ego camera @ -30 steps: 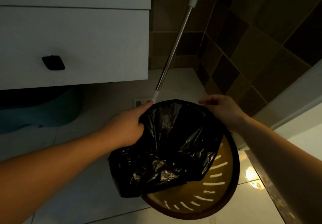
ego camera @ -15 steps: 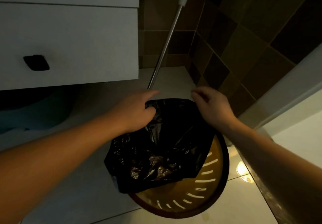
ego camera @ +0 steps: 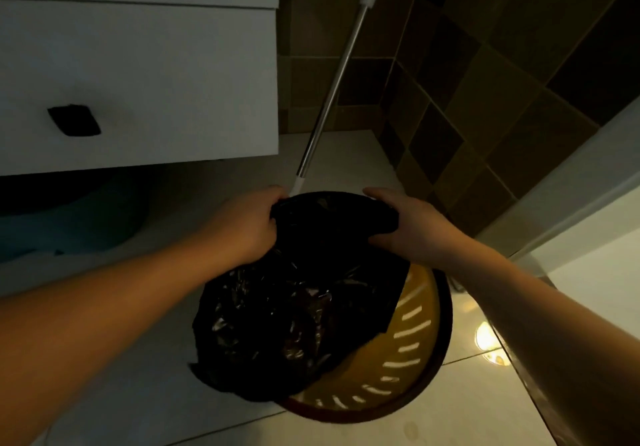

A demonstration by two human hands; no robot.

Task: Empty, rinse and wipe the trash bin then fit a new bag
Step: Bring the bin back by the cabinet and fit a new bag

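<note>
A round yellow trash bin [ego camera: 412, 352] with slotted walls and a dark rim stands on the pale tiled floor. A crumpled black plastic bag [ego camera: 294, 310] lies across its left and far side, hanging over the near-left rim. My left hand [ego camera: 242, 227] grips the bag's far-left edge. My right hand [ego camera: 405, 227] grips the bag's far-right edge, fingers curled over the fold. The bag's opening is stretched between both hands at the bin's far rim. The bin's right inner wall is bare.
A metal mop handle [ego camera: 332, 92] leans against the brown tiled wall just behind the bin. A white drawer cabinet [ego camera: 138, 74] hangs at the left, with a blue basin [ego camera: 69, 213] under it. A glass door frame [ego camera: 561, 203] runs along the right.
Both hands have moved apart along the bag's far edge and closed around it, spreading the opening wider over the bin's far rim. The camera shifted slightly.
</note>
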